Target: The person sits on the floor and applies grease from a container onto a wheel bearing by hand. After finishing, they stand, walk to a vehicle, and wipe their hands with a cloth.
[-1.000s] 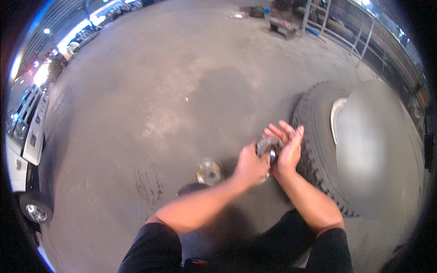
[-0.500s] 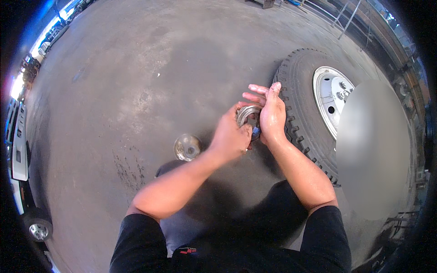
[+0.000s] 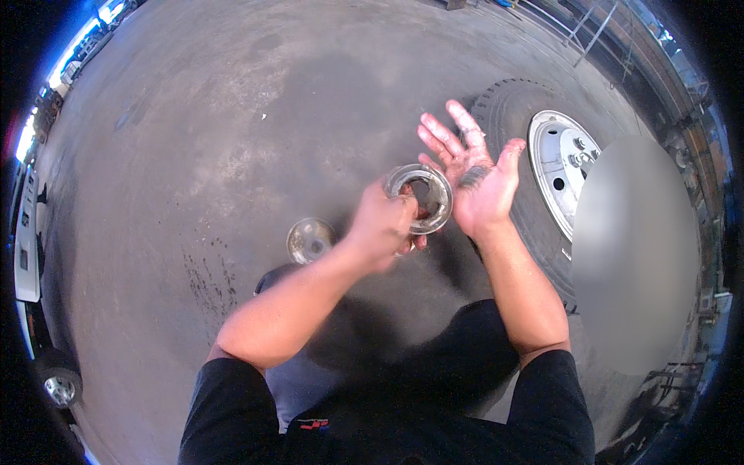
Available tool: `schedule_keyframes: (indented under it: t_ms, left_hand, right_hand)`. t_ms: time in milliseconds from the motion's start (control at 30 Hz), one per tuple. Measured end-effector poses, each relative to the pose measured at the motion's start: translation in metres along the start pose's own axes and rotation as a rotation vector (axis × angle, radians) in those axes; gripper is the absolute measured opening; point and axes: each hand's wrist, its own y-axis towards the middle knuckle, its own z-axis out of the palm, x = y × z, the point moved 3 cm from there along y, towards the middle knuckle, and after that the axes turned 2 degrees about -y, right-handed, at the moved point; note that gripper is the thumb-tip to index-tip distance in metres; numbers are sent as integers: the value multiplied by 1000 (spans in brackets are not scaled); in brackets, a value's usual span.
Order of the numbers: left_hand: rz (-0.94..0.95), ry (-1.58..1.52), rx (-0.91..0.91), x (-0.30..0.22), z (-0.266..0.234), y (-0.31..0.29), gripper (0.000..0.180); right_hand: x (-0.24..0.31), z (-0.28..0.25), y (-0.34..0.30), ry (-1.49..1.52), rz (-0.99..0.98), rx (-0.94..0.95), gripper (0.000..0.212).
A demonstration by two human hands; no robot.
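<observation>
Gripping the metal ring (image 3: 444,200) in your left hand (image 3: 380,223), you've got those fingers clamped on its left side, holding it up above the floor (image 3: 194,139), right beside your other palm. And there's your right hand (image 3: 484,198), turned up, fingers apart, a dark smear (image 3: 473,177) across it! Below left, a round metal dish (image 3: 310,239) sits on the floor, while a big treaded tyre (image 3: 515,120) stands over to your right.
</observation>
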Motion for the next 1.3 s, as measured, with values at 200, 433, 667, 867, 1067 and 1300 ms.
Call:
schedule_keyframes:
  t_ms: [200, 433, 667, 867, 1067, 1300]
  left_hand:
    - [25, -3, 51, 6, -1, 4, 26]
    - [-66, -143, 153, 0, -1, 8, 32]
    - [715, 528, -201, 15, -14, 14, 35]
    - [523, 483, -110, 12, 7, -3, 43]
    - [381, 434, -59, 31, 7, 14, 40]
    - [375, 69, 0, 36, -18, 32, 18]
  right_hand:
    - [-15, 2, -7, -298, 81, 165, 108]
    - [-20, -15, -6, -652, 83, 248, 124]
    - [-11, 25, -12, -291, -149, -134, 92]
    - [-26, -18, 1, -326, -8, -183, 61]
    - [-23, -51, 8, -210, 329, -294, 69]
    - [-20, 7, 8, -176, 182, 190, 101]
